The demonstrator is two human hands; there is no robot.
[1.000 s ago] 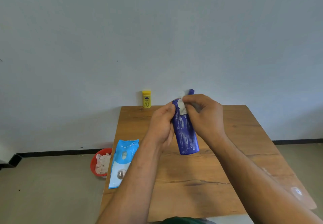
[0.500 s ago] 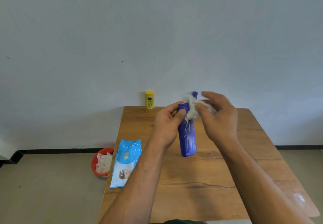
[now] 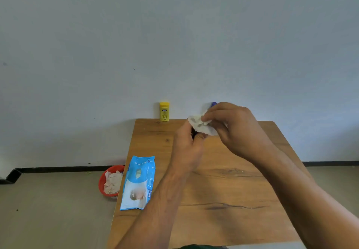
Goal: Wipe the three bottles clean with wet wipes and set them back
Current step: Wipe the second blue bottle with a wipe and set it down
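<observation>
Only the cap of the blue bottle (image 3: 213, 104) shows, above my right hand; the body is hidden behind both hands and the wipe. My left hand (image 3: 186, 149) is curled round its lower part, above the middle of the wooden table (image 3: 223, 190). With its fingertips my right hand (image 3: 235, 130) pinches a crumpled white wet wipe (image 3: 201, 125) against the bottle's upper part. A small yellow bottle (image 3: 164, 111) stands upright at the table's far edge by the wall. No third bottle is in view.
A light-blue pack of wet wipes (image 3: 138, 182) lies flat along the table's left edge. On the floor beside it sits a red bowl (image 3: 102, 181) holding used wipes. A pale wall stands right behind the table.
The blue bottle has tipped so that its body, plainly seen before, is now hidden behind my hands. The wipe has moved left over the bottle's top.
</observation>
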